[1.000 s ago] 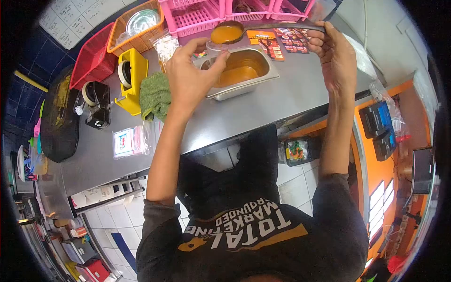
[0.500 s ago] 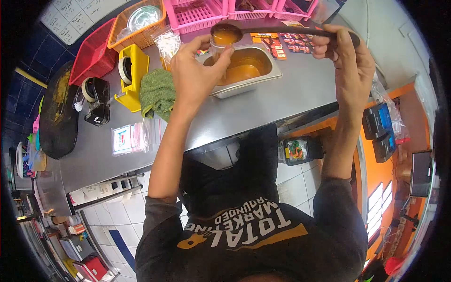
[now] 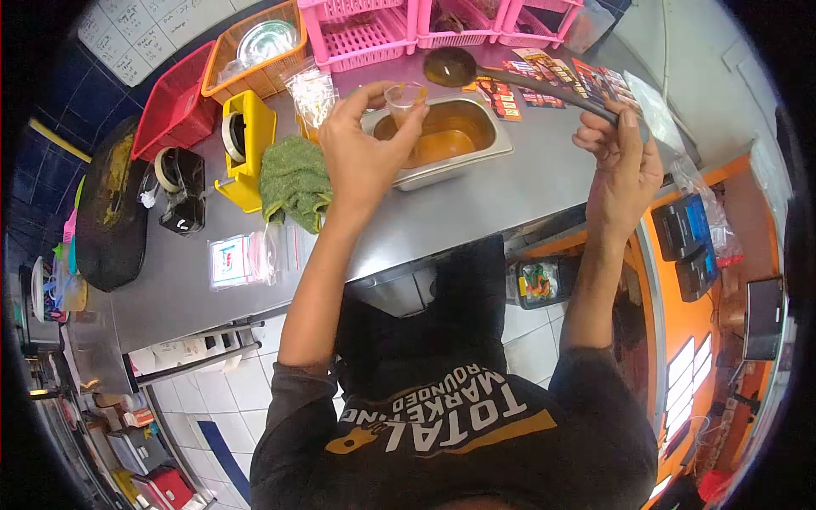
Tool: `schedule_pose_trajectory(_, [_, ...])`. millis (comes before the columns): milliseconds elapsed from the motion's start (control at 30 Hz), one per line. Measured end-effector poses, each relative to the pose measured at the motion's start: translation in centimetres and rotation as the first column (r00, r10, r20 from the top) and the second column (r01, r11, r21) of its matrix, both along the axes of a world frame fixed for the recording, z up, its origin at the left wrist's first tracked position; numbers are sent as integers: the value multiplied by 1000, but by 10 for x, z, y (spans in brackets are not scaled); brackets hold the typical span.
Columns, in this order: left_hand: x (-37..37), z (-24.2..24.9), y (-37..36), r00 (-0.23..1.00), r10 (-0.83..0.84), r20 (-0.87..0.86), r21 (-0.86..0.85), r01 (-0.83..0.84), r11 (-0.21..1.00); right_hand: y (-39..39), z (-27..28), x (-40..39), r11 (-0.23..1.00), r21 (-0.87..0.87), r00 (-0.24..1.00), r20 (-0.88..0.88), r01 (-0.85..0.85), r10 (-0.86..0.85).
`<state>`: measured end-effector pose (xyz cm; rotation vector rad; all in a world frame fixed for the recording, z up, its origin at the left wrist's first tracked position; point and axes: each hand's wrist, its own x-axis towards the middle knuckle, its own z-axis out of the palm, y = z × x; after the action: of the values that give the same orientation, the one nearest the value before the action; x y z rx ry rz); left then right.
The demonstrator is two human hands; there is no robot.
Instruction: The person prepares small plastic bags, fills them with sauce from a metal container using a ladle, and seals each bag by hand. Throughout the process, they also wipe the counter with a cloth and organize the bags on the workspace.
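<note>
My left hand [image 3: 367,140] is closed around a small clear plastic cup [image 3: 405,98], held above the left part of a steel container [image 3: 503,140]. Orange-brown sauce [image 3: 455,138] lies in the container. Some sauce colour shows at the cup's rim; how full it is I cannot tell. My right hand [image 3: 623,151] grips the far end of a long dark ladle [image 3: 544,85]. The ladle's bowl, with a wet brownish film inside, hangs beyond the container, to the right of the cup and apart from it.
Left of the container are a green cloth [image 3: 295,180], a yellow tape dispenser [image 3: 245,149] and a black tape dispenser [image 3: 178,191]. Orange [image 3: 255,53] and red [image 3: 174,102] baskets and pink racks [image 3: 365,53] stand at the back. Printed leaflets [image 3: 544,68] lie behind the ladle.
The ladle's bowl has moved right, away from the cup, and no longer shows the orange sauce it held. My right hand has shifted slightly down. My left hand still holds the cup.
</note>
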<state>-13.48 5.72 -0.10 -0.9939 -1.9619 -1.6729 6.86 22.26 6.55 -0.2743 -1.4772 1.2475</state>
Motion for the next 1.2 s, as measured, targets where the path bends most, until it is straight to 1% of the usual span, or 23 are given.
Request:
schedule_pose_trajectory(100, [2, 1, -3, 1000, -10, 27, 39, 9, 999, 6, -14, 0, 993, -112, 998, 58, 25, -19])
schedule_pose_trajectory(267, [12, 13, -7, 995, -83, 46, 154, 75, 985, 11, -35, -18, 981, -188, 927, 357, -51, 117])
schedule_pose_trajectory(300, [16, 17, -9, 999, -45, 5, 144, 44, 989, 12, -36, -20, 975, -213, 897, 414, -67, 152])
schedule_pose_trajectory(333, [22, 21, -13, 999, -6, -36, 136, 10, 991, 9, -36, -21, 984, -173, 888, 445, -37, 111])
schedule_pose_trajectory(367, [29, 25, -18, 996, 35, -78, 130, -25, 991, 2, -35, -20, 967, 189, 843, 479, 171, -243])
schedule_pose_trajectory(400, [37, 31, -26, 988, 62, -143, 95, -49, 994, -8, -32, -15, 783, 525, 728, 384, 334, -568])
schedule_pose_trajectory(467, [59, 38, -45, 957, 105, -269, 26, -102, 994, -42, -21, -6, 670, 602, 680, 269, 434, -682])
schedule_pose_trajectory(500, [69, 35, -52, 951, 106, -291, -5, -113, 994, -58, -26, 3, 810, 520, 784, 369, 271, -499])
schedule_pose_trajectory(533, [80, 32, -60, 945, 104, -310, -39, -122, 992, -75, -33, 15, 906, 414, 846, 450, 88, -287])
schedule_pose_trajectory(567, [91, 26, -69, 950, 101, -296, -94, -134, 986, -92, -45, 25, 976, 108, 870, 478, -190, 116])
schedule_pose_trajectory(600, [102, 19, -77, 954, 98, -285, -146, -144, 979, -110, -44, 33, 859, -293, 763, 397, -421, 510])
schedule_pose_trajectory(667, [122, 1, -92, 961, 91, -260, -243, -156, 957, -129, -63, 34, 611, -546, 659, 137, -573, 740])
schedule_pose_trajectory(700, [130, -9, -98, 965, 88, -246, -287, -160, 944, -132, -76, 39, 548, -598, 614, 114, -586, 781])
schedule_pose_trajectory(767, [145, -22, -106, 978, 90, -190, -327, -150, 933, -141, -93, 40, 515, -628, 622, 62, -583, 780])
schedule_pose_trajectory(867, [158, -43, -119, 992, 81, -94, -375, -111, 921, -146, -113, 40, 381, -725, 542, 12, -574, 840])
schedule_pose_trajectory(933, [163, -51, -128, 998, 63, -10, -428, -61, 902, -151, -132, 38, 377, -705, 537, -6, -600, 843])
schedule_pose_trajectory(967, [163, -49, -131, 998, 23, 50, -435, 1, 900, -152, -139, 37, 376, -693, 533, -14, -615, 846])
schedule_pose_trajectory(1000, [162, -44, -134, 994, -14, 109, -439, 61, 896, -152, -142, 37, 339, -740, 512, -8, -580, 859])
schedule_pose_trajectory(1067, [163, -46, -143, 965, -67, 253, -438, 176, 882, -151, -149, 38, 391, -720, 481, 91, -573, 872])
schedule_pose_trajectory(1100, [165, -59, -151, 865, -122, 487, -275, 284, 919, -148, -153, 39, 417, -707, 466, 139, -571, 874])
schedule_pose_trajectory(1133, [166, -78, -158, 706, -201, 679, -87, 349, 933, -142, -160, 41, 468, -619, 400, 257, -631, 880])
schedule_pose_trajectory(1167, [163, -88, -161, 504, -299, 810, 113, 366, 924, -136, -162, 41, 443, -619, 343, 282, -649, 896])
schedule_pose_trajectory(1200, [160, -83, -161, 395, -293, 871, 117, 412, 904, -132, -162, 41, 417, -620, 283, 308, -664, 908])
